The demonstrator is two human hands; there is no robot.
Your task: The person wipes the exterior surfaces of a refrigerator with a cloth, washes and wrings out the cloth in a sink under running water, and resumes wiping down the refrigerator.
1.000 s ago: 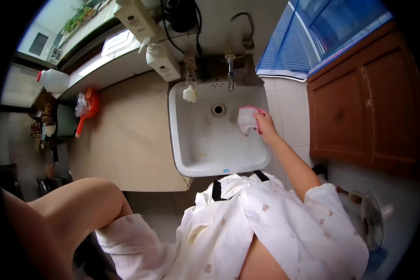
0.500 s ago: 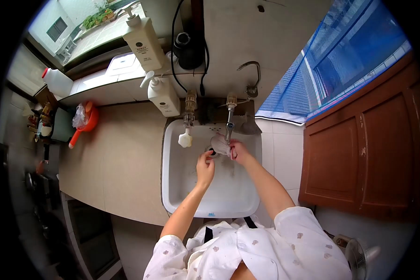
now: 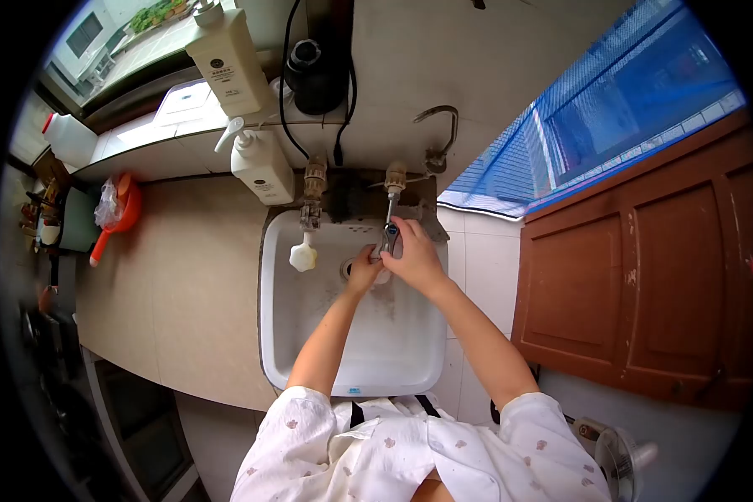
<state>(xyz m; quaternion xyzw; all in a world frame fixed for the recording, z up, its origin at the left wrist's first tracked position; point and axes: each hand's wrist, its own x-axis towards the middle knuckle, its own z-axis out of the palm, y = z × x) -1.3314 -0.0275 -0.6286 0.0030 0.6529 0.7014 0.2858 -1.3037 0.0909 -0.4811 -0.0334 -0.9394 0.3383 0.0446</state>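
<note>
The right hand (image 3: pixel 414 258), formerly gripping the cloth (image 3: pixel 382 276), now curls partly closed around the faucet (image 3: pixel 390 236); the left hand (image 3: pixel 363 273), fingers bent, adjoins the mostly hidden cloth in the sink (image 3: pixel 268 335), its hold unclear.

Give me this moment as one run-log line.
right hand: at silver metal faucet | left hand: close by, contact unclear | both over white ceramic sink

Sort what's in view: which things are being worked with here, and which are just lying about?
At work:
- right hand, at the tap
- left hand, beside it
- sink, under both

Lying about:
- two pump bottles
- red scoop
- fan
</note>
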